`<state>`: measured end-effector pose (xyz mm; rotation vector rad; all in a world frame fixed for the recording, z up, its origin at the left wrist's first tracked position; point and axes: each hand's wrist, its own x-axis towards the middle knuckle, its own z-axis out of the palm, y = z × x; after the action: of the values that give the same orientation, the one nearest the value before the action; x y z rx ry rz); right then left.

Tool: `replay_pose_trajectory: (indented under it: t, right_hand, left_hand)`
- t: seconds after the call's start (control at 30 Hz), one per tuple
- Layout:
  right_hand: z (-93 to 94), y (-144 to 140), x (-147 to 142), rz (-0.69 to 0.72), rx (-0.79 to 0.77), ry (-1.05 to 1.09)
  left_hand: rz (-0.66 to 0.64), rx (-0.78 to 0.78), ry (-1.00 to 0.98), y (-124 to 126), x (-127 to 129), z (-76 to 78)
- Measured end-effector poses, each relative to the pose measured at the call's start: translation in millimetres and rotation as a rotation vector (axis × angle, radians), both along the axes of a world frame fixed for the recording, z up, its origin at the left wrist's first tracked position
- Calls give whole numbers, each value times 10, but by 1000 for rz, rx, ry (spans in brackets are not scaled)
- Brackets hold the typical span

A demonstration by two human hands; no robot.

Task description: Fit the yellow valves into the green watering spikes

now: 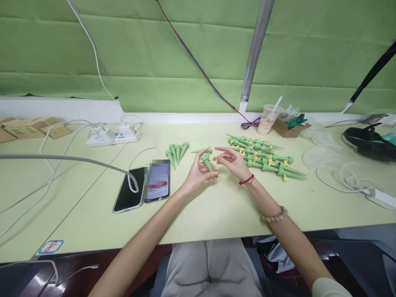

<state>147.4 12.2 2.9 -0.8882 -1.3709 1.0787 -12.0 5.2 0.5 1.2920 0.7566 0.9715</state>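
My left hand (197, 174) grips a green plastic cone spike (208, 163), wide end up, above the pale table (216, 210). My right hand (232, 161) is just to its right and pinches a small yellow piece (218, 156) at the fingertips, close to the cone's top. One more green cone (202, 150) lies on the table just behind my hands. A row of several bare green cones (177, 152) lies to the left. To the right is a pile of green cones fitted with yellow pieces (266, 159).
Two phones (144, 187) lie left of my hands, with a cable over one. A power strip (113, 136) and cardboard boxes (31, 128) sit far left. A plastic cup (269, 119), a small box, clear bags, a white charger cable (349, 181) and a black headset (371, 142) are at the right.
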Motion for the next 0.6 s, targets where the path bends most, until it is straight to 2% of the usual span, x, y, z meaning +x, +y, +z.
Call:
replay_pose_trajectory:
  t: [0.13,0.27,0.4,0.6]
  right_hand:
    - [-27,31,1,-44,-108,129]
    - [-56,39,-40,-76,-101,127]
    - [-78,17,-86,-17,-122,143]
    - [-58,-29,-127,-34,-116,118]
  left_hand:
    - [35,15,18,9,9,-4]
    - [32,30,1,1,18,5]
    - [41,9,-3,3,20,-7]
    - [131,61,2,16,34,-41]
